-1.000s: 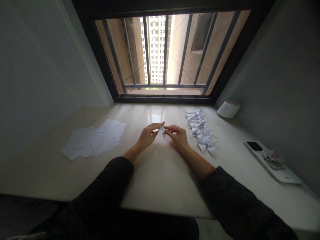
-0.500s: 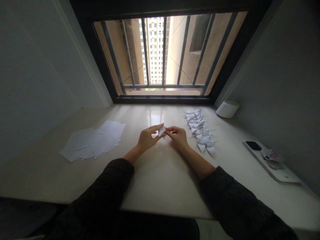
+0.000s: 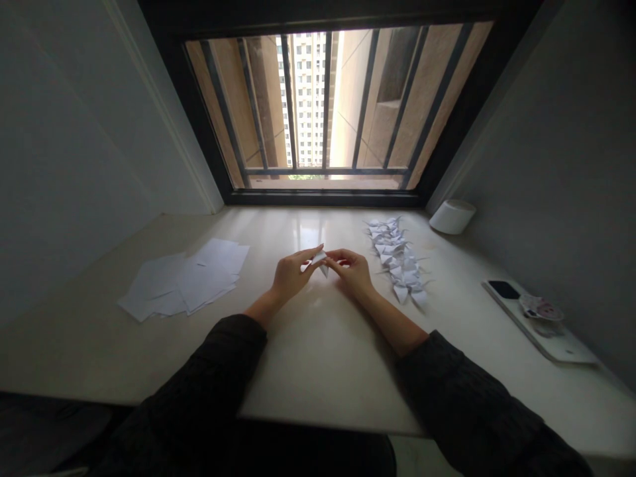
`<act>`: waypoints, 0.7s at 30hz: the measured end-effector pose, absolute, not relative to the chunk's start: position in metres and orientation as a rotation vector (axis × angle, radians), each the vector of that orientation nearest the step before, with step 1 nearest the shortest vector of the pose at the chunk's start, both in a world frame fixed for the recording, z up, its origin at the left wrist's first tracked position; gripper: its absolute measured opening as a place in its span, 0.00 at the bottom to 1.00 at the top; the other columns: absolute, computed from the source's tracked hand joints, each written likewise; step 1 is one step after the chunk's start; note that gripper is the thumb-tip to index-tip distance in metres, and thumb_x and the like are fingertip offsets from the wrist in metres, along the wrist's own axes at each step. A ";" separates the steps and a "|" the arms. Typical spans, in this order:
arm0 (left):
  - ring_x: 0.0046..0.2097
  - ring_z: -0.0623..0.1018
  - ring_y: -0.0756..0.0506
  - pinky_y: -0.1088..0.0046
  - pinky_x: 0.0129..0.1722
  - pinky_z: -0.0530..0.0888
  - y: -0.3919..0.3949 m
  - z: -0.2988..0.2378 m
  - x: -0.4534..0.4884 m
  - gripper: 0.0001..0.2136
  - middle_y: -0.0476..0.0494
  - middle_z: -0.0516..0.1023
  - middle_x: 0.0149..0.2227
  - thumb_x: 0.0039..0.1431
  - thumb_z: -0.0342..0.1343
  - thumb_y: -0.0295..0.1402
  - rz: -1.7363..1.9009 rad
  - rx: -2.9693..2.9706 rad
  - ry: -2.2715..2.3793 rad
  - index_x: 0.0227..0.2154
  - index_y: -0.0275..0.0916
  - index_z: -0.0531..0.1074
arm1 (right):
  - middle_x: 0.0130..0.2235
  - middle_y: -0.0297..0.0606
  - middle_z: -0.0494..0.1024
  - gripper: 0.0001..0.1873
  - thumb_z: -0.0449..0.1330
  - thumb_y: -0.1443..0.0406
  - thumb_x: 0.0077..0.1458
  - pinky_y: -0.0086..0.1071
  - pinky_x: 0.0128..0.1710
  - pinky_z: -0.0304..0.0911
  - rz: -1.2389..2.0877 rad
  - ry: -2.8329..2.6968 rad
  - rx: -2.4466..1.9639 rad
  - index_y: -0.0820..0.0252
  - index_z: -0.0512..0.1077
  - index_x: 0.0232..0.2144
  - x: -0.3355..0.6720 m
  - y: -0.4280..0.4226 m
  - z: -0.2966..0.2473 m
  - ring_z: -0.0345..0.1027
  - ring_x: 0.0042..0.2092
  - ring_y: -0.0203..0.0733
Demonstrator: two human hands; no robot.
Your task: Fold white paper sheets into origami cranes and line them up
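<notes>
A small piece of folded white paper (image 3: pixel 320 258) is held between my two hands above the middle of the sill. My left hand (image 3: pixel 293 273) pinches it from the left, thumb below and fingers on top. From the right, the thumb and fingers of my right hand (image 3: pixel 354 271) grip its other side. One pointed tip of the paper hangs down between the hands. Part of it is hidden behind the fingers. Right of my right hand, several folded paper cranes (image 3: pixel 397 262) lie packed together in rows.
Loose sheets of white paper (image 3: pixel 189 278) lie overlapping on the left of the pale sill (image 3: pixel 318 371). On the right are a phone (image 3: pixel 539 324) with a round grip on its back and a white cylindrical object (image 3: pixel 452 217) by the wall. A barred window (image 3: pixel 325 197) stands behind.
The folded paper has turned slightly between my fingers, and its pointed tip shows more clearly below. Both hands have shifted only a little.
</notes>
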State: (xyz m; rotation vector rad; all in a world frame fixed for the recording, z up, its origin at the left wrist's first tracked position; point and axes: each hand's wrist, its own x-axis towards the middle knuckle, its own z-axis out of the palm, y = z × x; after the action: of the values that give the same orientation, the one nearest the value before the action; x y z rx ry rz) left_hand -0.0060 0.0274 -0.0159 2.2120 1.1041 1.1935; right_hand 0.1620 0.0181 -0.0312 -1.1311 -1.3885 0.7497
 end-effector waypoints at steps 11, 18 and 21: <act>0.50 0.74 0.45 0.67 0.45 0.75 0.028 -0.016 -0.009 0.20 0.47 0.73 0.51 0.56 0.52 0.27 1.224 2.362 1.013 0.51 0.47 0.68 | 0.32 0.39 0.81 0.13 0.64 0.55 0.43 0.34 0.33 0.66 0.874 -1.328 -1.079 0.57 0.78 0.29 0.161 0.024 -0.039 0.73 0.34 0.44; 0.43 0.77 0.47 0.69 0.40 0.76 0.030 -0.018 -0.005 0.22 0.44 0.74 0.50 0.53 0.55 0.27 1.274 2.067 0.950 0.52 0.46 0.67 | 0.32 0.39 0.80 0.16 0.65 0.53 0.41 0.34 0.33 0.67 0.877 -1.297 -1.090 0.58 0.77 0.28 0.161 0.024 -0.038 0.72 0.32 0.43; 0.42 0.77 0.46 0.69 0.38 0.76 0.034 -0.021 -0.001 0.29 0.39 0.74 0.49 0.51 0.58 0.30 1.266 1.752 0.919 0.57 0.43 0.61 | 0.31 0.38 0.80 0.16 0.65 0.53 0.40 0.34 0.34 0.66 0.942 -1.241 -1.037 0.59 0.77 0.28 0.160 0.023 -0.036 0.72 0.33 0.42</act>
State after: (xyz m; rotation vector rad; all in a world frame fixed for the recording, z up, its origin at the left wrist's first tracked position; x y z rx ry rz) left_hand -0.0011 0.0339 -0.0213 1.7517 0.9193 1.2658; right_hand 0.1597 0.0232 -0.0361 -1.0369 -1.2408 0.9424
